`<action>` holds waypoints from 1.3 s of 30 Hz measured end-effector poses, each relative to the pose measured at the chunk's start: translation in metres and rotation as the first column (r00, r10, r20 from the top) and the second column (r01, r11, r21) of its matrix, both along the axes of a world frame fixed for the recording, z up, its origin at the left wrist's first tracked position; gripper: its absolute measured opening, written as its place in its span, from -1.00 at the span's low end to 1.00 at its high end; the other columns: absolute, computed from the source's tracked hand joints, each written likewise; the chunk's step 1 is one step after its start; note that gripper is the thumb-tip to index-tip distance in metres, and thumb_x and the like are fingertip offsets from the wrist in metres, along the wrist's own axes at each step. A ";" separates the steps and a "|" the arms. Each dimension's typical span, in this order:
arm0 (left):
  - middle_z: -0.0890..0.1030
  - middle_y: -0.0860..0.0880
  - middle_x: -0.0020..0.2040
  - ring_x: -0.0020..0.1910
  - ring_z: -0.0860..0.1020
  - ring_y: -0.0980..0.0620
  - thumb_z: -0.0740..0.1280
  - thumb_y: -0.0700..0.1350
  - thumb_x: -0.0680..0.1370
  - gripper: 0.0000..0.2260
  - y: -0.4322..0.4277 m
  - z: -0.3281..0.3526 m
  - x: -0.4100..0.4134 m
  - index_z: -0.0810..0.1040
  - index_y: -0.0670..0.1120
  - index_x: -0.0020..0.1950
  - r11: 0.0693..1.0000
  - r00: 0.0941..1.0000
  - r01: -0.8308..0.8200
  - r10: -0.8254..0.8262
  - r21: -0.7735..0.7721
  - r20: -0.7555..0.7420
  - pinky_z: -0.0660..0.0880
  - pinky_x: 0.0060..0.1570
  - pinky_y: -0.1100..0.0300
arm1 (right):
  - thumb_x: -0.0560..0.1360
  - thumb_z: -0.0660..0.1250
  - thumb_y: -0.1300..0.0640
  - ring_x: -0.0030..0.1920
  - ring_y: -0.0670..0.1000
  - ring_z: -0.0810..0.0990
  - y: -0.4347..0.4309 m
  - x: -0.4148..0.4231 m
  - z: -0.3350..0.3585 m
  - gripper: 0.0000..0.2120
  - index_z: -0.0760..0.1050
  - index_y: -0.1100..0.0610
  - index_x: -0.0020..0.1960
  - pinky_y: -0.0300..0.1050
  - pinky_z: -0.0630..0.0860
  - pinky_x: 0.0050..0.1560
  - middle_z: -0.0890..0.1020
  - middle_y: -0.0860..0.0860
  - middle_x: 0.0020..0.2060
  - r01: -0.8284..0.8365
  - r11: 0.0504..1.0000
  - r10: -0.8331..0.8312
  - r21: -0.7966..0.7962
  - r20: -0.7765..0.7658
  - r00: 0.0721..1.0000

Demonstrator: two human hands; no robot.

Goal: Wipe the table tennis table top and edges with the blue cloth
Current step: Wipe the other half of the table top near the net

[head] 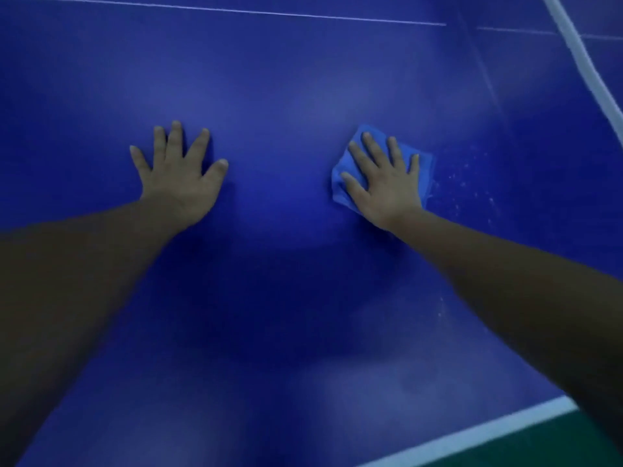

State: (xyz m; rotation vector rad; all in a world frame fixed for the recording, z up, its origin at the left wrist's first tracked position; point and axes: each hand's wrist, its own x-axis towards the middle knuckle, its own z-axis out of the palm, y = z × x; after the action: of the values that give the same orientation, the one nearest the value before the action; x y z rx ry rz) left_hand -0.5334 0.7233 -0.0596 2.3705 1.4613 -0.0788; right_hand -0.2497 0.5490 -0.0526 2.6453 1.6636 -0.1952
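The right hand (pixel 384 183) lay flat with fingers straight and spread on the blue cloth (pixel 340 176), pressing it against the table (pixel 276 96); the cloth's edges showed around the fingers. The left hand (pixel 178 173) rested open, fingers splayed, on the bare table, well apart from the cloth.

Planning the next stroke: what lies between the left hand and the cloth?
Only bare blue tabletop, seen in the head view, between the left hand and the cloth.

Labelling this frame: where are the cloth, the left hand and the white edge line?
cloth (pixel 337 191): head view, its bare left corner.
left hand (pixel 180 183): head view, its back.
edge line (pixel 472 433): head view, mid-stripe.
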 end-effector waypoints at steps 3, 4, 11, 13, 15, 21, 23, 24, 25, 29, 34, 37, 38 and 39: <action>-0.11 -0.09 0.65 0.62 -0.19 -0.09 -0.01 0.22 0.66 -0.40 -0.028 0.008 -0.017 0.00 0.01 0.64 0.998 0.997 0.056 -0.058 0.037 0.043 -0.27 0.51 -0.27 | 0.55 -0.24 -0.39 0.62 0.17 -0.11 -0.021 -0.020 -0.005 -0.29 -0.02 -0.15 0.63 0.45 -0.12 0.49 -0.02 -0.14 0.63 0.062 0.998 -0.062 -0.013 0.008 0.998; -0.08 -0.10 0.65 0.62 -0.16 -0.10 -0.01 0.19 0.67 -0.41 -0.047 0.011 -0.024 0.03 -0.02 0.64 0.993 0.995 0.095 -0.097 0.067 0.033 -0.23 0.52 -0.29 | 0.56 -0.21 -0.38 0.62 0.18 -0.08 -0.047 -0.034 -0.005 -0.30 0.01 -0.14 0.63 0.46 -0.11 0.49 0.01 -0.12 0.63 0.026 1.000 -0.026 -0.009 0.016 1.000; 0.05 -0.10 0.64 0.62 -0.04 -0.12 -0.05 0.19 0.59 -0.36 -0.199 0.012 -0.091 0.17 -0.08 0.62 0.934 0.934 0.356 -0.356 0.036 -0.013 -0.12 0.51 -0.33 | 0.63 -0.13 -0.35 0.62 0.18 -0.02 -0.228 -0.101 -0.002 -0.39 0.07 -0.15 0.62 0.56 0.07 0.41 0.07 -0.10 0.63 -0.182 0.980 0.182 -0.078 0.001 0.983; 0.02 -0.08 0.64 0.63 -0.09 -0.10 -0.10 0.21 0.60 -0.36 -0.213 0.007 -0.099 0.13 -0.06 0.63 0.913 0.913 0.406 -0.402 0.036 -0.073 -0.12 0.52 -0.32 | 0.60 -0.12 -0.36 0.62 0.21 -0.04 -0.198 -0.108 -0.003 -0.35 0.09 -0.15 0.62 0.56 -0.04 0.44 0.06 -0.11 0.63 0.028 0.998 -0.029 -0.056 -0.021 0.999; 0.00 -0.06 0.65 0.63 -0.11 -0.08 -0.11 0.21 0.60 -0.36 -0.214 0.005 -0.098 0.10 -0.04 0.63 0.916 0.916 0.398 -0.396 0.038 -0.067 -0.16 0.53 -0.29 | 0.59 -0.13 -0.36 0.61 0.21 -0.13 -0.148 -0.128 -0.006 -0.34 -0.01 -0.16 0.63 0.50 -0.17 0.46 -0.04 -0.12 0.64 0.370 0.929 -0.370 -0.017 -0.034 0.928; 0.11 -0.10 0.63 0.62 -0.01 -0.12 -0.09 0.15 0.61 -0.40 -0.216 0.003 -0.096 0.16 -0.08 0.61 0.919 0.923 0.385 -0.383 0.089 -0.036 -0.09 0.52 -0.31 | 0.61 -0.13 -0.33 0.61 0.22 -0.09 -0.120 -0.219 -0.013 -0.36 0.07 -0.11 0.63 0.47 -0.23 0.47 0.02 -0.07 0.64 0.322 0.945 -0.316 0.063 -0.088 0.945; 0.11 -0.11 0.63 0.62 -0.03 -0.13 -0.09 0.15 0.61 -0.39 -0.215 0.004 -0.095 0.17 -0.08 0.61 0.922 0.927 0.376 -0.375 0.089 -0.025 -0.11 0.53 -0.30 | 0.61 -0.09 -0.34 0.61 0.23 0.01 -0.173 -0.221 -0.012 -0.37 0.15 -0.11 0.61 0.47 -0.13 0.49 0.12 -0.06 0.62 0.230 0.973 -0.228 0.034 -0.047 0.972; 0.10 -0.11 0.63 0.62 -0.04 -0.13 -0.10 0.15 0.61 -0.39 -0.214 0.004 -0.095 0.17 -0.07 0.61 0.925 0.930 0.368 -0.368 0.090 -0.024 -0.13 0.53 -0.30 | 0.61 -0.09 -0.35 0.61 0.23 0.03 -0.200 -0.211 -0.010 -0.36 0.16 -0.12 0.61 0.47 -0.10 0.49 0.13 -0.06 0.62 0.270 0.963 -0.270 0.009 -0.035 0.962; 0.10 -0.12 0.63 0.62 -0.05 -0.13 -0.11 0.16 0.61 -0.39 -0.214 0.004 -0.095 0.17 -0.07 0.61 0.925 0.929 0.370 -0.369 0.090 -0.024 -0.14 0.53 -0.29 | 0.59 -0.10 -0.37 0.61 0.22 0.01 -0.224 -0.195 -0.009 -0.34 0.13 -0.13 0.61 0.46 -0.11 0.50 0.10 -0.07 0.62 0.345 0.938 -0.345 -0.017 -0.014 0.938; 0.10 -0.13 0.63 0.62 -0.05 -0.15 -0.12 0.16 0.60 -0.38 -0.213 0.006 -0.094 0.17 -0.08 0.61 0.920 0.925 0.379 -0.379 0.100 -0.016 -0.14 0.53 -0.30 | 0.57 -0.23 -0.40 0.62 0.14 -0.17 -0.270 -0.138 -0.001 -0.30 -0.07 -0.15 0.64 0.41 -0.17 0.52 -0.09 -0.10 0.64 0.671 0.732 -0.674 -0.120 0.020 0.739; 0.07 -0.13 0.63 0.62 -0.09 -0.14 -0.12 0.16 0.60 -0.37 -0.215 0.004 -0.095 0.14 -0.08 0.62 0.919 0.924 0.382 -0.381 0.095 -0.026 -0.15 0.53 -0.31 | 0.61 -0.18 -0.32 0.61 0.24 -0.13 -0.201 -0.174 -0.010 -0.35 -0.05 -0.11 0.64 0.48 -0.17 0.48 -0.06 -0.04 0.64 0.770 0.638 -0.770 -0.017 -0.022 0.638; 0.05 -0.12 0.64 0.62 -0.11 -0.13 -0.12 0.16 0.60 -0.37 -0.214 0.002 -0.095 0.12 -0.07 0.62 0.919 0.923 0.384 -0.383 0.092 -0.038 -0.16 0.53 -0.30 | 0.61 -0.10 -0.32 0.61 0.24 -0.02 -0.174 -0.224 -0.014 -0.37 0.13 -0.10 0.61 0.47 -0.16 0.49 0.11 -0.04 0.62 0.331 0.943 -0.330 0.024 -0.058 0.942; 0.06 -0.13 0.64 0.62 -0.10 -0.14 -0.11 0.16 0.60 -0.37 -0.214 0.001 -0.095 0.12 -0.08 0.62 0.918 0.923 0.386 -0.384 0.095 -0.038 -0.15 0.52 -0.31 | 0.61 -0.07 -0.32 0.61 0.23 0.02 -0.179 -0.223 -0.015 -0.38 0.18 -0.10 0.60 0.47 -0.10 0.49 0.16 -0.05 0.61 0.199 0.980 -0.198 0.028 -0.047 0.979; 0.07 -0.14 0.63 0.62 -0.09 -0.15 -0.10 0.15 0.60 -0.38 -0.213 0.001 -0.095 0.13 -0.08 0.62 0.917 0.923 0.386 -0.384 0.103 -0.039 -0.14 0.52 -0.32 | 0.61 -0.04 -0.32 0.60 0.22 0.05 -0.189 -0.209 -0.013 -0.38 0.20 -0.11 0.59 0.47 -0.06 0.48 0.19 -0.05 0.60 0.144 0.989 -0.143 0.027 -0.039 0.989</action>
State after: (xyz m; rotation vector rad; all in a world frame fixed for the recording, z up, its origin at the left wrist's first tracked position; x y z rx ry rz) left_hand -0.6283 0.5102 -0.0590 2.7236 1.0068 -0.1215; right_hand -0.4583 0.3601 -0.0659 2.8024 1.4971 -0.2230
